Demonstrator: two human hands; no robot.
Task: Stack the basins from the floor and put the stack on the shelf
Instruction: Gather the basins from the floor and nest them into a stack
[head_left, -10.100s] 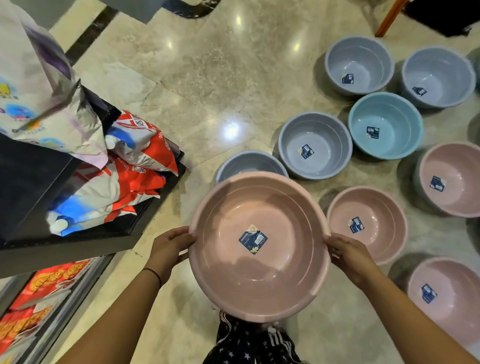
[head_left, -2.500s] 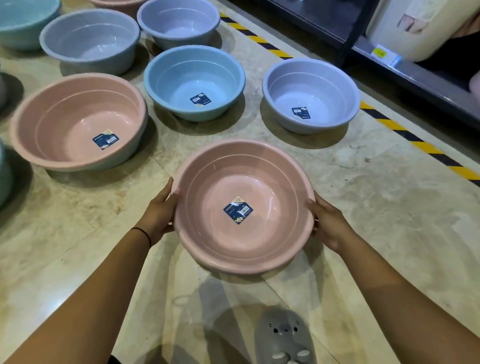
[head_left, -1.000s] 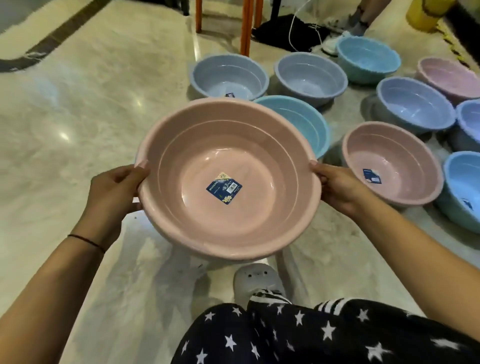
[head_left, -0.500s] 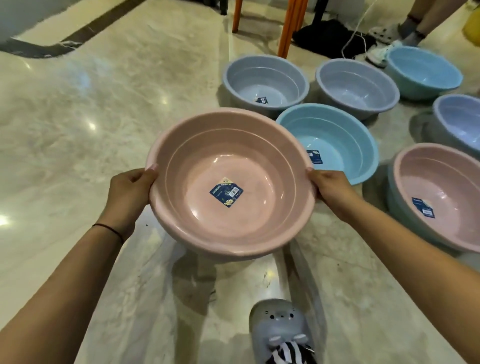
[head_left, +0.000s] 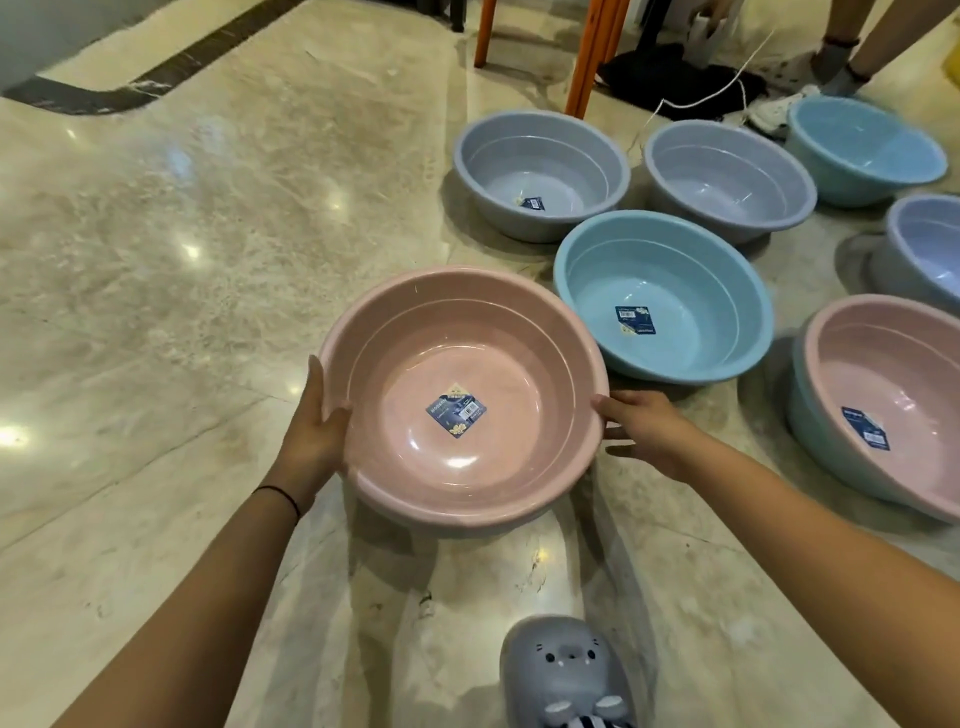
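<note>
blue sticker (head_left: 456, 410) in pink basin (head_left: 467, 332), "MODERN", rest unreadable

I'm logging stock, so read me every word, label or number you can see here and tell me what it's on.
"MODERN", probably: near pink basin's sticker; other print unreadable.
Blue basin's sticker: too blurred.
Right pink basin's sticker: too blurred.
Grey basin's sticker: too small.
</note>
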